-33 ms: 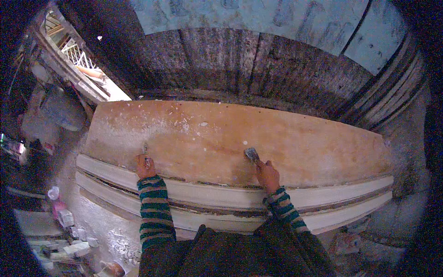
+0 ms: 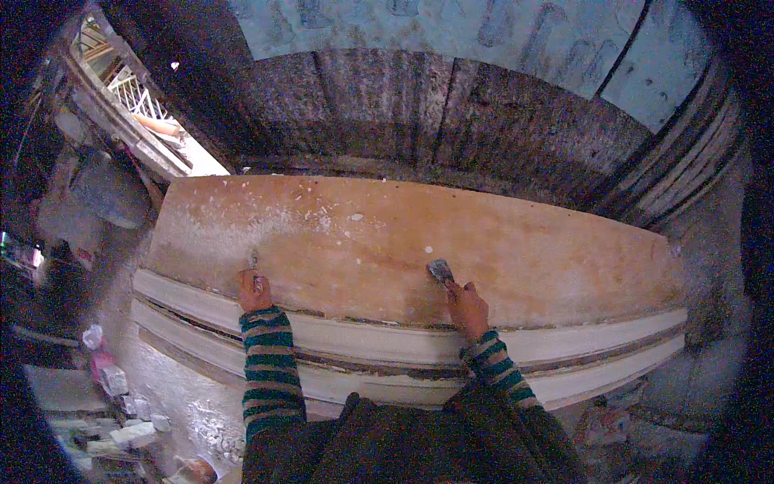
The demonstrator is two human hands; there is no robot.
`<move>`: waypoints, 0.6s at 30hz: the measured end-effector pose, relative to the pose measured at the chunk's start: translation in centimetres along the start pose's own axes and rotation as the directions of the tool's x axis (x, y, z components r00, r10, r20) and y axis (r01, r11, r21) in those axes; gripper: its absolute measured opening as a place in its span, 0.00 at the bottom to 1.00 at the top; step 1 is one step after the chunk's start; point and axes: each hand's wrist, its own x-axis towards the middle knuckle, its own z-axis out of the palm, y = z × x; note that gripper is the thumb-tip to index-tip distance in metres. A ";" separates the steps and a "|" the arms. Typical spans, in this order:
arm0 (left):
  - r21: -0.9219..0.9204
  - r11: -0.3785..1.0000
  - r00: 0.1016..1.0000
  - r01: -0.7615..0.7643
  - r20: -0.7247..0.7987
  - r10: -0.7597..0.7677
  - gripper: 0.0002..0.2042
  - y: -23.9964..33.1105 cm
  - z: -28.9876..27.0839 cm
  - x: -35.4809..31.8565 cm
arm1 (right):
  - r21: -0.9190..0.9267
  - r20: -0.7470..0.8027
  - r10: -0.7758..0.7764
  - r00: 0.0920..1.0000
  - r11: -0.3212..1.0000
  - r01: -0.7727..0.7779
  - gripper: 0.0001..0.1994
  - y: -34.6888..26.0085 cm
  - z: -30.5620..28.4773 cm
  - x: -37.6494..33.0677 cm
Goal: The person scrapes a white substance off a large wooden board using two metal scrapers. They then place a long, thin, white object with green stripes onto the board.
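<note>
On the brown board [image 2: 484, 242], our right hand [image 2: 468, 308] is closed around a putty knife [image 2: 440, 271], its blade on the surface. Our left hand [image 2: 255, 290] is closed on a small tool [image 2: 254, 262] near the board's white-coated moulded edge [image 2: 387, 343].

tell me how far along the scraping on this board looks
Done: the left part of the wooden board carries white patches and specks. In hand: the right hand presses a small scraper onto the board's middle, while the left hand holds a second small tool near the front edge. Left: the right stretch looks bare brown, seemingly untouched, though its far end is pale.
</note>
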 end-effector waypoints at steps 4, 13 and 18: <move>-0.283 0.953 0.992 0.107 -0.027 -0.120 0.06 -0.2 2.3 -0.3 | -0.010 -0.080 -0.028 0.996 1.000 0.027 0.13 0.6 2.1 2.6; -0.286 0.938 0.980 0.195 0.097 -0.174 0.08 3.4 2.8 0.0 | -0.063 -0.061 -0.011 0.998 0.998 0.008 0.11 -0.4 0.7 1.9; 0.319 0.938 0.985 -0.132 0.151 0.087 0.10 6.4 2.9 0.7 | 0.020 -0.052 -0.111 0.992 0.993 0.112 0.13 -0.5 -0.2 5.7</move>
